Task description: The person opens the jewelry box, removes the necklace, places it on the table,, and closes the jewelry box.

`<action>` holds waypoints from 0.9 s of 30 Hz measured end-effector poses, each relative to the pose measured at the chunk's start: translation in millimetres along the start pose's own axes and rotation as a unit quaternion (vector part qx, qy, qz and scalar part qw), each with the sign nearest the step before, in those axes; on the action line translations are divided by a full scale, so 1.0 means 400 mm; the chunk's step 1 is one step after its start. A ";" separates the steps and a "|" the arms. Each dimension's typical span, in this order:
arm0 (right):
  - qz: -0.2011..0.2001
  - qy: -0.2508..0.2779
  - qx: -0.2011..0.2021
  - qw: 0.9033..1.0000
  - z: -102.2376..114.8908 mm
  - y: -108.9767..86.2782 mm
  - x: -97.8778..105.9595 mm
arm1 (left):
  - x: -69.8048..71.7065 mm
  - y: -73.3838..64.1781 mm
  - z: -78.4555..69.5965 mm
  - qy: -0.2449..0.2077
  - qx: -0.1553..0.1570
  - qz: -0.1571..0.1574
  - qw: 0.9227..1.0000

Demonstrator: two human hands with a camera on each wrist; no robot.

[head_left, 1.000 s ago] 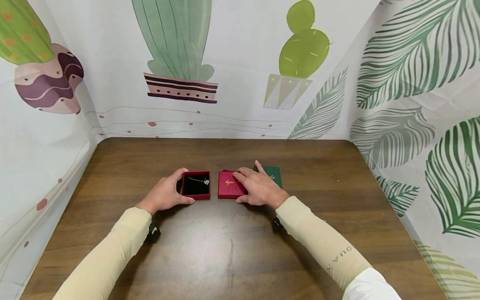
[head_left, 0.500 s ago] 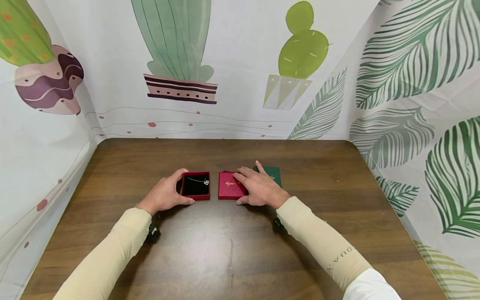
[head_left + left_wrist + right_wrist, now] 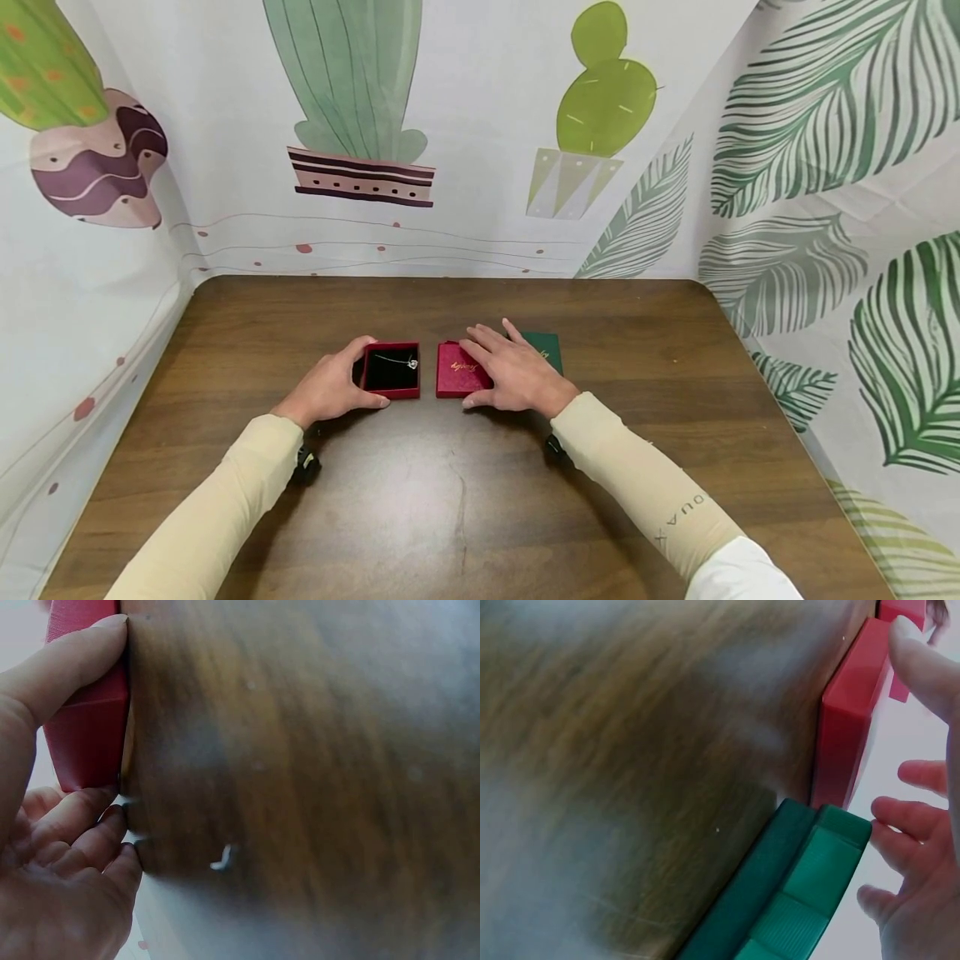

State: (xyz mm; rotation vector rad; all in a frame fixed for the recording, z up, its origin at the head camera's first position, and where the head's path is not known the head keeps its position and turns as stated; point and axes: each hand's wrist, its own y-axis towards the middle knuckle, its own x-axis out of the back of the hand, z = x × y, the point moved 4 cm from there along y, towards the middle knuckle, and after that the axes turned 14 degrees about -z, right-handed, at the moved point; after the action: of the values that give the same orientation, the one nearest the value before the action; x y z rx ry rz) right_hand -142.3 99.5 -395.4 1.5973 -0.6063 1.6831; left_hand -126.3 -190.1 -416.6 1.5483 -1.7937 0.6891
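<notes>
Open red box (image 3: 397, 393) stands on the brown surface (image 3: 450, 500), at about 10 o'clock from its middle as the head camera sees it. Black padding (image 3: 384, 377) fills it, and on that lies a necklace with a clear, shiny pendant (image 3: 413, 364) toward the box's 3 o'clock side, its thin chain running off toward 10 o'clock. The person's left hand (image 3: 327, 387) comes round the box from 9 o'clock and holds it, thumb along the wall near 6 o'clock, fingers at the wall near 11 o'clock; the left wrist view shows the thumb lying against the red side.

At 3 o'clock from the open box, with a narrow gap between, sits a red lettered box (image 3: 457, 377) with gold writing on top; I cannot tell whether it is a lid alone or a closed box. The right hand (image 3: 519, 371) is over its 3 o'clock part, fingers apart and fairly straight, thumb at its edge near 5 o'clock. Whether the thumb touches it I cannot tell.

Partly hidden behind that hand, between 2 and 3 o'clock from the red lettered box, is a green box (image 3: 547, 345), also with gold writing. Behind the surface, at 12 o'clock, hangs a white cloth (image 3: 480, 108) printed with cacti and leaves.
</notes>
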 end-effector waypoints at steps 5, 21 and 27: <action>-0.003 0.014 0.004 1.000 0.003 0.001 0.002 | -0.001 0.001 0.000 0.005 -0.007 -0.006 1.000; 0.004 0.013 0.022 1.000 0.035 0.008 0.008 | -0.002 0.002 0.001 0.008 -0.001 -0.001 1.000; 0.004 0.018 0.037 0.999 0.059 0.016 0.013 | 0.000 0.000 -0.002 0.010 0.001 -0.001 1.000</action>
State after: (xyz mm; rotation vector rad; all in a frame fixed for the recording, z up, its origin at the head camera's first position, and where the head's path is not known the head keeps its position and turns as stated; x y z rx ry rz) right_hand -131.8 78.5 -386.6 1.6155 -0.5392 1.7552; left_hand -126.4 -189.5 -416.0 1.5390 -1.7780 0.7027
